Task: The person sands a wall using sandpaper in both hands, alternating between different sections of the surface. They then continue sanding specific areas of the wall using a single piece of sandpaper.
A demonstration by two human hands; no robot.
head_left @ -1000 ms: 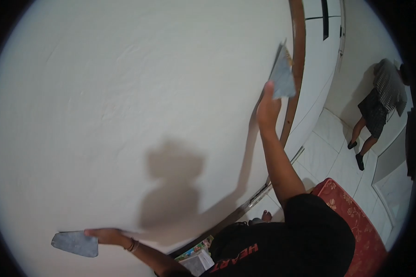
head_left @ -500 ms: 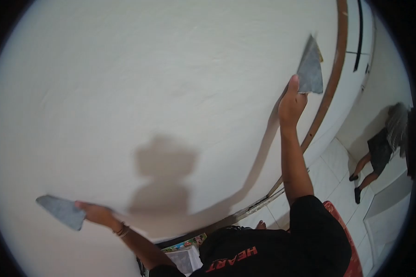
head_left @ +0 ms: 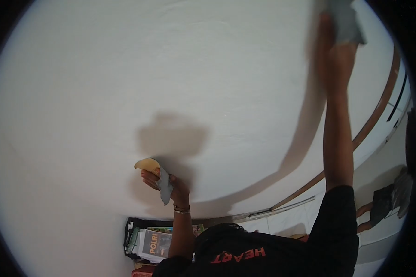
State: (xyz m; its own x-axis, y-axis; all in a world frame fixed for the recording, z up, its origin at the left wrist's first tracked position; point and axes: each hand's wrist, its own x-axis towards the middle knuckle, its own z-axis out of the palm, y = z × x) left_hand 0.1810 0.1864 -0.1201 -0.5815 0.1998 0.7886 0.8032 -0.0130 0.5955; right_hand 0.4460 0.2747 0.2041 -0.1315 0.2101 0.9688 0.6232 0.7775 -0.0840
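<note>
My left hand [head_left: 171, 184] is closed on a bent piece of grey sheet [head_left: 164, 185], whose yellowish underside [head_left: 148, 164] curls up over the fingers. It is in front of the white wall [head_left: 101, 92], low and left of centre. At the upper right my right hand [head_left: 339, 60], blurred, reaches up the wall with my arm stretched out. It grips a second grey sheet [head_left: 345, 23], which lies over the fingers and is partly cut off by the frame's top edge. Shadows of my head and right arm fall on the wall.
A black container [head_left: 130, 224] with books and papers stands below the wall, near my left forearm. A brown strip [head_left: 379, 111] curves along the wall's right side. Another person [head_left: 382, 203] is at the far right, over the pale tiled floor [head_left: 282, 221].
My left hand has moved right and turned, and its sheet now shows a bent, yellowish side. My right hand has gone up and to the right with its sheet. More of the container shows.
</note>
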